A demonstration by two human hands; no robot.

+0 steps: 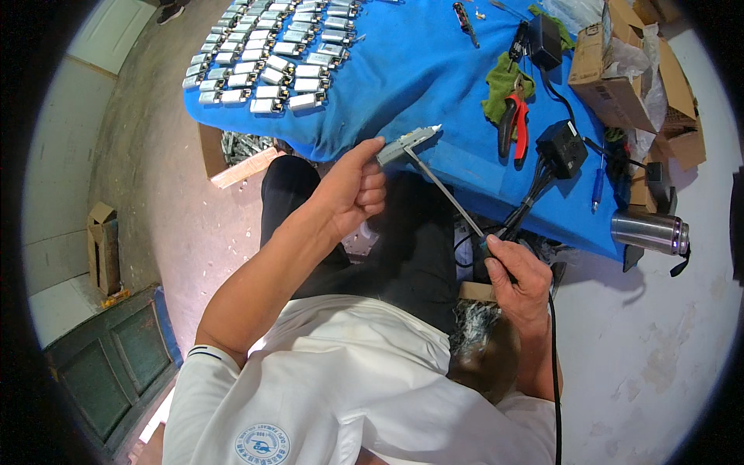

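Seemingly, you're probing the grey casing (394, 150) by the table (391, 85), left hand (355, 186) gripping it, right hand (523, 279) the screwdriver (446, 192); steady pressure seems needed next.

kinda dull grey piece (397, 150) in the left fingers (373, 196) | bright blue cloth (403, 66) past them | red-and-black pliers (521, 133) plus green rag (496, 105) off to their right | white shirt (333, 364) below them, dark-striped sleeve (208, 364)

Round blue emblem (262, 444) on the white shirt (325, 360), at the wearer's left breast: a ring of small lettering, Chinese and Latin, surrounds a blue central device. Pale marks on the black box-shaped adapter (561, 149) are too small to read.
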